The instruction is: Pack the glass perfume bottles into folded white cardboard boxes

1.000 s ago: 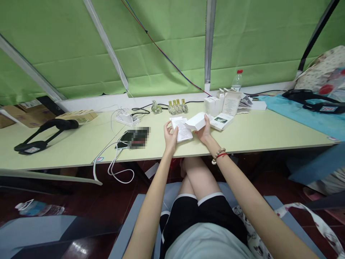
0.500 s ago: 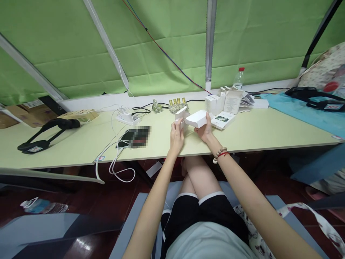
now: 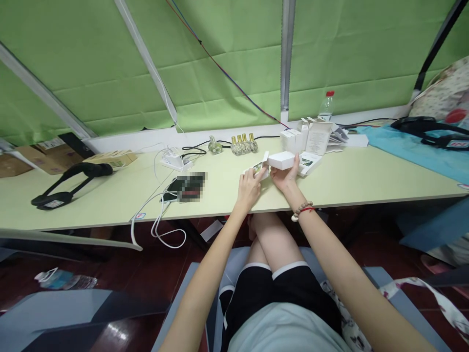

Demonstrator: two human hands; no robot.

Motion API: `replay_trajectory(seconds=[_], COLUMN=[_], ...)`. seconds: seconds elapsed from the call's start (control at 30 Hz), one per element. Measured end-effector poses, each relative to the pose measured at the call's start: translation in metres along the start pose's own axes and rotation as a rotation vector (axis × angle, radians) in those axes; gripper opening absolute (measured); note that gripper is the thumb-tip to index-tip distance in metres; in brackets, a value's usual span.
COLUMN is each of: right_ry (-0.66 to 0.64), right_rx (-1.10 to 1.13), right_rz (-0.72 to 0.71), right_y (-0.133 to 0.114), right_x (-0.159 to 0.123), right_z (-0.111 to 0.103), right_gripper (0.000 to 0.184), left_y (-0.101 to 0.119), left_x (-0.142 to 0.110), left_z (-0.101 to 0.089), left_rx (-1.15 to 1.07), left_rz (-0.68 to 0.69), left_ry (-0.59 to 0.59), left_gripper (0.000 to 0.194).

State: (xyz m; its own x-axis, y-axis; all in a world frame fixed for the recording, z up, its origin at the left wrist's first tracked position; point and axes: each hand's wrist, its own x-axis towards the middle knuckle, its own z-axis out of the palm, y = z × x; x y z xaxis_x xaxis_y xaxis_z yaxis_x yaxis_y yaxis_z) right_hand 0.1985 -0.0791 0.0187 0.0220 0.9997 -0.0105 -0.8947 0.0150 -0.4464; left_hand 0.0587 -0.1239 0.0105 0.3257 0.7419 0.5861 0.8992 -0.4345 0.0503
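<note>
My right hand holds a plain white cardboard box from beneath, the thumb along its right end. To its left, my left hand is closed on a white box piece with an upright flap and a green printed patch. The fingers partly cover this piece, so I cannot tell whether it joins the plain box. Just right of my right hand, a white box with a dark green picture lies on the table. Behind my hands stand several clear glass bottles with gold caps.
A round glass bottle stands left of the others. Opened white cartons and a red-capped water bottle are at the back right. On the left are a phone, white cables, a power strip and a black neckband device.
Both hands have moved slightly right. The left hand has turned over its piece, and the flap and green print now show. The box in the right hand has turned and lies more level.
</note>
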Motion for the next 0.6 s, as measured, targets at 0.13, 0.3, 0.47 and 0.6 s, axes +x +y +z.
replay_trajectory(seconds=[0.13, 0.3, 0.47, 0.6], right_ry=[0.012, 0.025, 0.063, 0.085], right_rx=[-0.073, -0.267, -0.435, -0.471], right_rz=[0.009, -0.038, -0.034, -0.066], right_y=[0.005, 0.015, 0.021, 0.022], right_x=[0.002, 0.006, 0.007, 0.007], right_z=[0.002, 0.004, 0.004, 0.003], right_gripper=[0.047, 0.047, 0.051, 0.053], left_y=[0.0, -0.004, -0.008, -0.01], left_x=[0.001, 0.0, -0.001, -0.001], left_z=[-0.001, 0.0, 0.003, 0.006], left_rx=[0.026, 0.031, 0.062, 0.026], left_rz=[-0.046, -0.114, -0.169, -0.151], left_ry=[0.021, 0.078, 0.109, 0.101], left_gripper=[0.05, 0.044, 0.05, 0.047])
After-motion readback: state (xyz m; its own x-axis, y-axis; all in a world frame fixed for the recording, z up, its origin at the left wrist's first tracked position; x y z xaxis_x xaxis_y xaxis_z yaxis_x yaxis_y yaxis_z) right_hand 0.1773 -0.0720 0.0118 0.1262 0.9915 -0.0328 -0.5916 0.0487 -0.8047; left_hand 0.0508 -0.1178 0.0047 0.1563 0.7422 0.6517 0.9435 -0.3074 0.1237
